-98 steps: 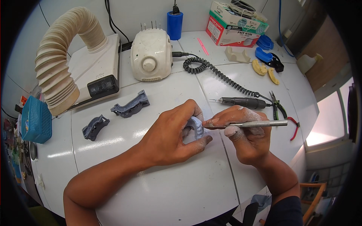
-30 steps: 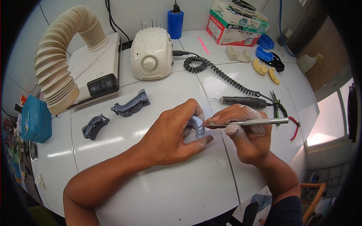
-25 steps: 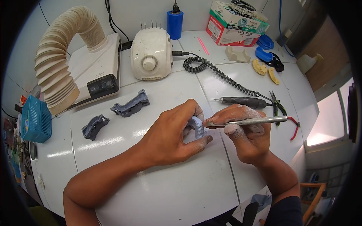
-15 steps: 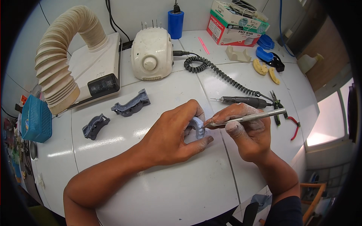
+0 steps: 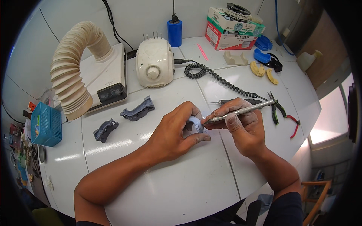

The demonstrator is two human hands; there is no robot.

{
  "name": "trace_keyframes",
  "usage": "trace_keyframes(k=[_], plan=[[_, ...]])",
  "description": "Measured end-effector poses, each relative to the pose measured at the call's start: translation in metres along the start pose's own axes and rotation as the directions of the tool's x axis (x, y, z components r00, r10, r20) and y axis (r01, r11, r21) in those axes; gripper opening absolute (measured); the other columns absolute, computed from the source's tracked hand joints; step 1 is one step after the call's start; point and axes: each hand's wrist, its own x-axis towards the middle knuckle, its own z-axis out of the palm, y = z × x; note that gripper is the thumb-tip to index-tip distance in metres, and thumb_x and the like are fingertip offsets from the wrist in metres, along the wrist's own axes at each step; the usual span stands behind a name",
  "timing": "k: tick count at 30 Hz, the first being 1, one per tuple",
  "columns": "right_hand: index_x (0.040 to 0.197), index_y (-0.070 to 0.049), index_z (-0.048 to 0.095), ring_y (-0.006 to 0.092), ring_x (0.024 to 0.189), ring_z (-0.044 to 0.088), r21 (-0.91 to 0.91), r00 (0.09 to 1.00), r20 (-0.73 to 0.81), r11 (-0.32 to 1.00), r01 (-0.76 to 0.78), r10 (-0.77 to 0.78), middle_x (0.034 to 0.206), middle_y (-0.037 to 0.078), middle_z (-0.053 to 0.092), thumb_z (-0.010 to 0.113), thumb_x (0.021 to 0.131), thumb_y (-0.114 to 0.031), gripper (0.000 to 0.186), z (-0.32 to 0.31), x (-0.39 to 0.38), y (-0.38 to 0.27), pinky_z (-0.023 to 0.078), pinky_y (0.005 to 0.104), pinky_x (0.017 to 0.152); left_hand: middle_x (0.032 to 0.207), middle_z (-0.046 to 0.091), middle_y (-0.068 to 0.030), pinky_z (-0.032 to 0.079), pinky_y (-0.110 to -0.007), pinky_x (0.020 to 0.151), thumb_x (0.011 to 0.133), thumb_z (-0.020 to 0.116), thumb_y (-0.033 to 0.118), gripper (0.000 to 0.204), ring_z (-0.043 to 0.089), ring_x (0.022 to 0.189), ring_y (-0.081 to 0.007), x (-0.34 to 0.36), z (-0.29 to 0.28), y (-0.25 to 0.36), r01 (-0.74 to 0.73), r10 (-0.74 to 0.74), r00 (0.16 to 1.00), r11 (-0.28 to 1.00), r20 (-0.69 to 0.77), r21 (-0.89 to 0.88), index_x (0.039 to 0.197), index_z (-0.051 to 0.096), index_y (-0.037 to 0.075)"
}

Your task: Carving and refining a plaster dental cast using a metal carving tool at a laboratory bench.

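Note:
A pale blue dental model (image 5: 196, 123) with tooth shapes is gripped between the thumb and fingers of my left hand (image 5: 174, 131), partly covered by them. My right hand (image 5: 245, 126) holds a slim silver pen-shaped tool (image 5: 252, 108) like a pencil, its handle slanting up to the right. The fingers hide the tool's tip, which lies close against the model's right side. White dust coats the fingers of both hands. To the left lie two dark blue-grey arch-shaped dental pieces (image 5: 138, 108) (image 5: 106, 130).
Behind stand a dust extractor with a ribbed hose (image 5: 71, 62), a white control unit (image 5: 154, 64), a blue cylinder (image 5: 174, 34) and mask boxes (image 5: 232, 34). A coiled cord (image 5: 230, 86) runs to a handpiece (image 5: 241, 101). Right are pliers (image 5: 274, 109) and yellow models (image 5: 257, 69); left, a blue basket (image 5: 47, 124).
The whole view has shifted slightly, moving the bench items at left rightward and down. My right hand's tool handle slants a little more steeply. Both hands keep their hold.

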Motion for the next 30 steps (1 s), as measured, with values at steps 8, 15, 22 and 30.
trace_keyframes(k=[8, 15, 22, 30], plan=[[0.113, 0.005, 0.073, 0.0229, 0.092, 0.072, -0.443, 0.961, -0.029, 0.866, 0.234, -0.274, 0.111, 0.018, 0.074, 0.068, 0.099, 0.001, 0.015, -0.001, 0.004, 0.004, 0.058, 0.0337, 0.082, 0.083, 0.061, -0.0013, 0.045, -0.024, 0.063, 0.084, 0.092, 0.017, 0.049, 0.056, 0.07, -0.0065, 0.001, -0.003, 0.002, 0.049, -0.047, 0.998, 0.997, 0.031, -0.059, 0.109, 0.051, 0.007], [0.109, 0.003, 0.075, 0.0239, 0.085, 0.073, -0.621, 0.971, 0.062, 0.753, 0.22, -0.232, 0.096, 0.017, 0.075, 0.074, 0.093, 0.001, 0.016, 0.003, 0.005, -0.004, 0.056, 0.0322, 0.075, 0.085, 0.063, -0.0059, 0.047, -0.026, 0.062, 0.085, 0.09, 0.019, 0.055, 0.058, 0.07, -0.0099, -0.001, 0.001, -0.001, 0.075, -0.079, 0.996, 0.991, -0.03, -0.11, 0.115, 0.045, 0.005], [0.11, 0.002, 0.075, 0.022, 0.081, 0.072, -0.615, 0.959, 0.117, 0.74, 0.273, -0.256, 0.094, 0.016, 0.074, 0.073, 0.094, 0.0, 0.016, 0.004, 0.005, -0.006, 0.055, 0.0319, 0.071, 0.082, 0.063, -0.008, 0.048, -0.029, 0.06, 0.085, 0.09, 0.02, 0.057, 0.059, 0.066, -0.0147, 0.0, 0.002, -0.002, 0.074, -0.076, 0.997, 0.994, -0.028, -0.076, 0.115, 0.045, 0.005], [0.109, 0.005, 0.073, 0.0199, 0.088, 0.071, -0.509, 0.964, 0.05, 0.824, 0.249, -0.261, 0.098, 0.017, 0.074, 0.071, 0.098, -0.001, 0.013, 0.0, 0.001, 0.0, 0.056, 0.0314, 0.079, 0.085, 0.062, -0.0084, 0.048, -0.03, 0.06, 0.084, 0.09, 0.019, 0.051, 0.059, 0.067, -0.0158, 0.001, -0.003, 0.007, 0.087, -0.087, 0.996, 0.995, 0.008, -0.045, 0.113, 0.05, 0.005]])
